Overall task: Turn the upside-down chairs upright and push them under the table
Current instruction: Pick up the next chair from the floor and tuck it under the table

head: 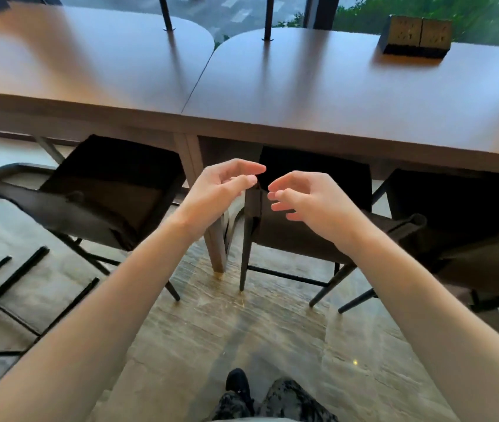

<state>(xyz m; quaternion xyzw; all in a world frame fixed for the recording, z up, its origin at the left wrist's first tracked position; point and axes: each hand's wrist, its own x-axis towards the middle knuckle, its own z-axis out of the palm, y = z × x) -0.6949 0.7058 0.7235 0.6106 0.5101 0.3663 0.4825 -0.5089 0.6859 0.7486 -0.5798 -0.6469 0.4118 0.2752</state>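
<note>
Both hands are held out at the centre of the frame, above the floor and in front of the tabletop edge. The left hand and the right hand face each other, fingers loosely curved and spread; nothing is held in either grip, and a small gap is left between the fingertips. Just behind and below them an upright dark chair is seen at centre, its seat tucked under the right tabletop; its backrest is partly hidden by the right hand and forearm. A second upright chair stands at centre left, its seat partly under the left tabletop, and a third chair is seen at the right edge, also pushed in. A wooden table leg stands between the first two chairs. At the lower left, thin black legs of another chair lie across the floor, cut off by the frame edge. A dark socket block rests on the right tabletop at upper right. Two black posts rise through the tabletops near the window.
</note>
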